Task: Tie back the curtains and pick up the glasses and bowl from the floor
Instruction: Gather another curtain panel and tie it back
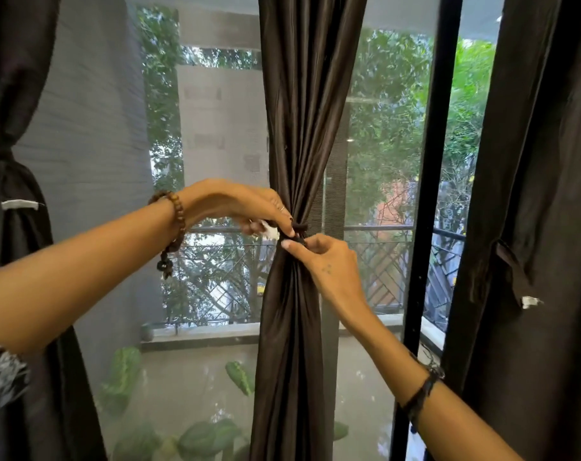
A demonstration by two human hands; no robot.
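now both hands [292,234] knot curtain tie [297,235].

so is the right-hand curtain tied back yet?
No. The right curtain hangs loose, its tie strap dangling, while both hands work at the middle curtain.

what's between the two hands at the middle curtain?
In the head view, the dark tie band cinching the middle curtain. The left hand and right hand pinch it from either side; a white tag sits under the left fingers.
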